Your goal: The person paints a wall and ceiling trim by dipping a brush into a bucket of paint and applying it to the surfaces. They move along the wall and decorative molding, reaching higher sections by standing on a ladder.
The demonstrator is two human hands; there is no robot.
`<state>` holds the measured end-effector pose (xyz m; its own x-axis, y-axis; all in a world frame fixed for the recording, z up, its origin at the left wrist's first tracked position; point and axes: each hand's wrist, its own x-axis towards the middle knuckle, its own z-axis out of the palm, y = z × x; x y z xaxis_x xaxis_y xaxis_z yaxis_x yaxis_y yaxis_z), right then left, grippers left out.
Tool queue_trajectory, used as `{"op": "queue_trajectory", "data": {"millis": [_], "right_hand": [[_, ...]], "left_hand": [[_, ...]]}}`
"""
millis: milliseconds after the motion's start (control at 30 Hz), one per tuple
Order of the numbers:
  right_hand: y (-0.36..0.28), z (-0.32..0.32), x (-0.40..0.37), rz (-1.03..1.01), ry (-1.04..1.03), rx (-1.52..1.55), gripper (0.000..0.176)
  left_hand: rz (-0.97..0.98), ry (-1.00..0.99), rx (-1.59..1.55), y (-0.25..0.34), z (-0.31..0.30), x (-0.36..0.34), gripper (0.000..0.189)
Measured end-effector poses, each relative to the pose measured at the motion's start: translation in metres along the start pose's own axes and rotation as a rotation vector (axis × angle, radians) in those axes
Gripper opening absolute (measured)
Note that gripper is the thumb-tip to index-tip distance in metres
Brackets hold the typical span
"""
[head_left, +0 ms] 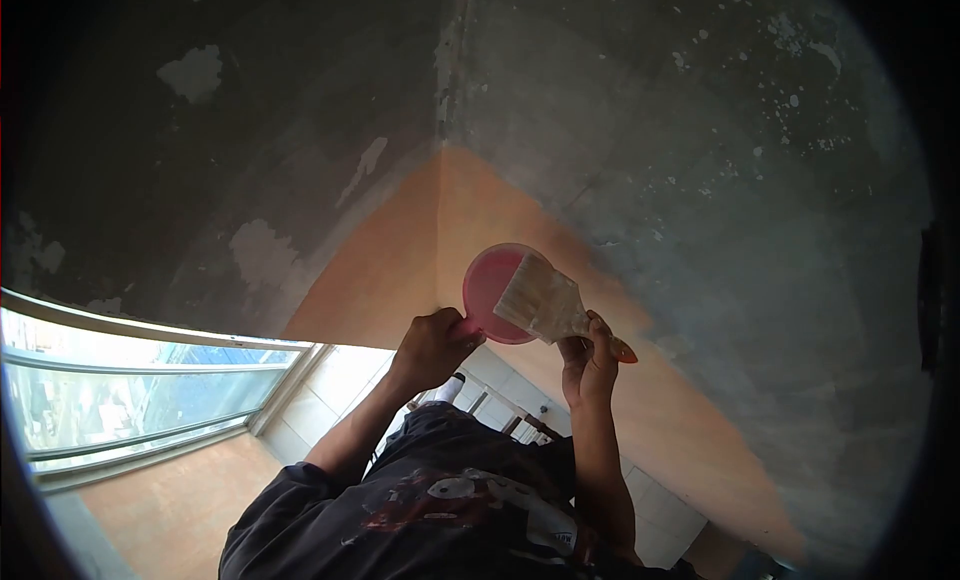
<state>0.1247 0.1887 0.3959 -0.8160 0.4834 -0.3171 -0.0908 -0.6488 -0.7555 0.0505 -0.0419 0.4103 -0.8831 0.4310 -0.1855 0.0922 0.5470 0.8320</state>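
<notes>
My left hand (430, 350) is closed around the short handle of a round pink dipper (484, 285), its open top facing me. A wide, flat paintbrush (545, 298) overlaps the dipper's right side, with pale bristles slanting over the opening. Its handle, ending in an orange tip, is gripped in my right hand (590, 360). The fingers of that hand wrap around the handle just below the brush head.
Dark grey patchy surfaces (650, 160) meet at a corner above an orange-painted area (390, 255). A window (150, 390) stands at the lower left. Below me, part of a ladder (505, 415) shows against white tiles (335, 385).
</notes>
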Motion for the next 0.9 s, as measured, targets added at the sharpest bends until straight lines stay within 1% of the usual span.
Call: {"op": "queue_trajectory", "data": {"millis": [67, 100, 167, 200, 267, 300, 333, 400, 433, 500, 633, 700, 733, 800, 833, 867, 900], "right_hand": [[0.002, 0.004, 0.000, -0.059, 0.076, -0.036, 0.030], [-0.002, 0.009, 0.000, -0.060, 0.073, -0.038, 0.030], [-0.009, 0.020, -0.001, -0.234, 0.041, -0.369, 0.023], [-0.012, 0.023, 0.001, -0.229, 0.046, -0.369, 0.023], [-0.020, 0.033, 0.008, -0.509, -0.216, -0.918, 0.016], [-0.028, 0.050, 0.009, -0.682, -0.315, -1.114, 0.013], [-0.025, 0.057, 0.014, -0.676, -0.306, -1.115, 0.013], [-0.018, 0.067, 0.022, -0.885, -0.479, -1.411, 0.011], [-0.016, 0.071, 0.025, -0.878, -0.481, -1.410, 0.011], [-0.008, 0.078, 0.026, -0.704, -0.476, -1.530, 0.009], [0.002, 0.071, 0.034, -0.627, -0.471, -1.473, 0.009], [-0.005, 0.068, 0.032, -0.407, -0.449, -1.208, 0.012], [-0.012, 0.071, 0.030, -0.402, -0.454, -1.210, 0.012], [-0.026, 0.079, 0.023, -0.439, -0.393, -1.152, 0.013], [-0.028, 0.077, 0.025, -0.504, -0.408, -1.158, 0.013], [-0.028, 0.078, 0.026, -0.500, -0.409, -1.160, 0.013], [-0.029, 0.080, 0.027, -0.591, -0.443, -1.200, 0.013]], "left_hand": [[0.012, 0.014, 0.002, -0.001, 0.000, 0.002, 0.034], [0.010, 0.023, 0.010, -0.001, 0.000, 0.002, 0.034], [0.000, 0.026, 0.021, -0.002, -0.001, -0.001, 0.033], [0.020, 0.039, 0.032, -0.002, 0.000, -0.001, 0.033], [0.038, 0.040, 0.043, -0.003, 0.001, -0.001, 0.032], [0.067, 0.067, 0.055, -0.005, 0.003, -0.001, 0.030], [0.097, 0.095, 0.066, -0.007, 0.005, -0.001, 0.028], [0.108, 0.095, 0.066, -0.010, 0.009, -0.001, 0.028], [0.114, 0.110, 0.066, -0.009, 0.011, 0.000, 0.028], [0.097, 0.094, 0.054, -0.009, 0.014, 0.000, 0.028], [0.053, 0.084, 0.037, -0.010, 0.015, -0.001, 0.028], [0.050, 0.088, 0.030, -0.014, 0.012, -0.001, 0.028], [0.055, 0.088, 0.026, -0.015, 0.011, 0.000, 0.028], [0.041, 0.099, 0.010, -0.015, 0.009, 0.001, 0.028], [0.037, 0.108, -0.004, -0.014, 0.008, 0.001, 0.028], [0.033, 0.106, -0.005, -0.014, 0.008, 0.002, 0.028], [0.033, 0.090, 0.000, -0.013, 0.008, 0.002, 0.029]]}}
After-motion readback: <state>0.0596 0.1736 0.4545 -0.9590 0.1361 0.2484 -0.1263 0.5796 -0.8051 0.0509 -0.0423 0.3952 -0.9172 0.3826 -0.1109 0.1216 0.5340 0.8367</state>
